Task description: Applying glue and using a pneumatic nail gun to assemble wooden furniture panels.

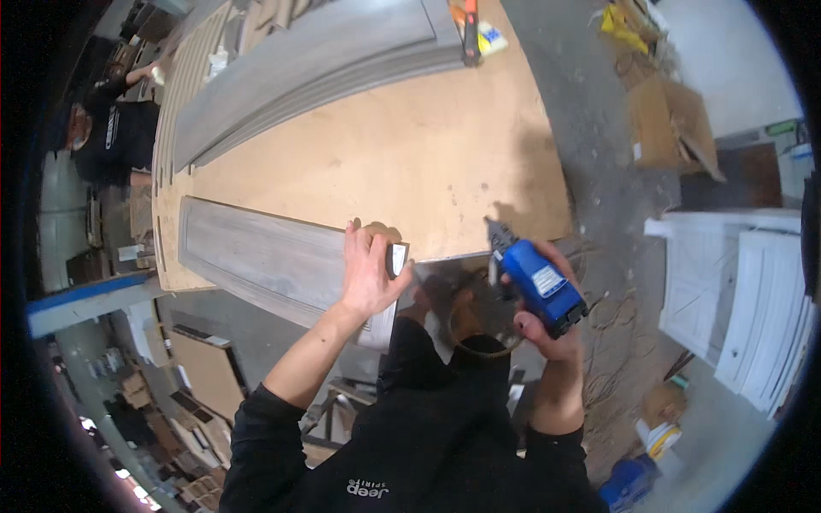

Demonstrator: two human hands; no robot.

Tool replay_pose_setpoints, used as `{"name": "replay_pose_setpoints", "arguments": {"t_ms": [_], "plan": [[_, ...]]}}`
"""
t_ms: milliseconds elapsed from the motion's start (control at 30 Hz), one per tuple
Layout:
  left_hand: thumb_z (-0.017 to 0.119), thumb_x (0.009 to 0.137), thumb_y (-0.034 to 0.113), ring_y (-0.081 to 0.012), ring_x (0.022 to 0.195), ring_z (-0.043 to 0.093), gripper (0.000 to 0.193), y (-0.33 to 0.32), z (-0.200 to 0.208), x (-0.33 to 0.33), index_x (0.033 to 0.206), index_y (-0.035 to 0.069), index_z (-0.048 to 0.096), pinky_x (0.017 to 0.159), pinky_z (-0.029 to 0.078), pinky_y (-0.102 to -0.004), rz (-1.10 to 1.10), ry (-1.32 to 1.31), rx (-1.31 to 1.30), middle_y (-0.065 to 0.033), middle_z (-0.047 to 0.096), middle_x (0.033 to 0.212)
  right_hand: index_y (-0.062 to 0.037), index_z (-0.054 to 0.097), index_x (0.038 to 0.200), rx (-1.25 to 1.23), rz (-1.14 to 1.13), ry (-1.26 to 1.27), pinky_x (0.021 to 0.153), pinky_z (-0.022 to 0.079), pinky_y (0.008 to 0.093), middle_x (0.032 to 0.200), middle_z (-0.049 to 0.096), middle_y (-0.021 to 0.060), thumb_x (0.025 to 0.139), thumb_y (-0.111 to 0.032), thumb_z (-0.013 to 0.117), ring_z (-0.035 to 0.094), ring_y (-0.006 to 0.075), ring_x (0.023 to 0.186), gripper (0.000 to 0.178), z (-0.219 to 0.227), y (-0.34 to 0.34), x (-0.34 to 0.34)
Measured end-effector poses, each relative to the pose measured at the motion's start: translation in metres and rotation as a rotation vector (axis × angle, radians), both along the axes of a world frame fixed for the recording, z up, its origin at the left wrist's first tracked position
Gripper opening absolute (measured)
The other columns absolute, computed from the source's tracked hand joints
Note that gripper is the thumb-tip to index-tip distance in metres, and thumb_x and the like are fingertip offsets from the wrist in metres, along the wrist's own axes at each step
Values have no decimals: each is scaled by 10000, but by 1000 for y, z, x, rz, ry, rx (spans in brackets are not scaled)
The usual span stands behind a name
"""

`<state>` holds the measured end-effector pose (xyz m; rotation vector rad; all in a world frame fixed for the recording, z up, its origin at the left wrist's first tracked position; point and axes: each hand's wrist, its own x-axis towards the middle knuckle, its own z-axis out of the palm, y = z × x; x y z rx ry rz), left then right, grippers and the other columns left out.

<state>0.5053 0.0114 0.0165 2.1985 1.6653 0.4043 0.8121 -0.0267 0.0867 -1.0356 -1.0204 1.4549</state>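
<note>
A long grey wooden panel with a recessed face (265, 248) lies at the table's near left edge, its near side jutting past the tabletop. My left hand (371, 272) grips its right end, fingers curled over the far edge and thumb at the end beside a small white label (399, 255). In my right hand (560, 338) is a blue nail gun (540, 282), held just off the table's near right corner. Its dark nose (498, 231) points away from me toward the tabletop, apart from the panel. Part of my grip is hidden behind the tool's body.
More grey panels (316, 77) lie stacked across the far side of the wooden table (410, 162). An orange-and-black tool (471, 34) rests at their right end. Another person (115, 141) stands beyond the left side. A cardboard box (671, 124), cables (611, 342) and white doors (727, 291) are on the right.
</note>
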Motion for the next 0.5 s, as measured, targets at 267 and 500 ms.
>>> {"name": "replay_pose_setpoints", "arguments": {"t_ms": [267,500], "plan": [[723,874,202,-486,1446,252,730,-72,19,-63,1487,7,378,1198,238,-561,694,-163,188,-303,284,1541,-108,517,1469,433,238,-938,994,515,426,1282,631,239,803,-2,732,641,415,1156,707,46,144,-52],[575,1034,379,-342,1314,527,615,-144,-7,-123,1474,-17,408,1055,475,-520,1376,-1266,-447,-221,511,1438,-54,491,1492,733,44,-1071,1119,415,484,1421,524,250,787,-39,688,518,448,1291,732,-49,200,-99]]}}
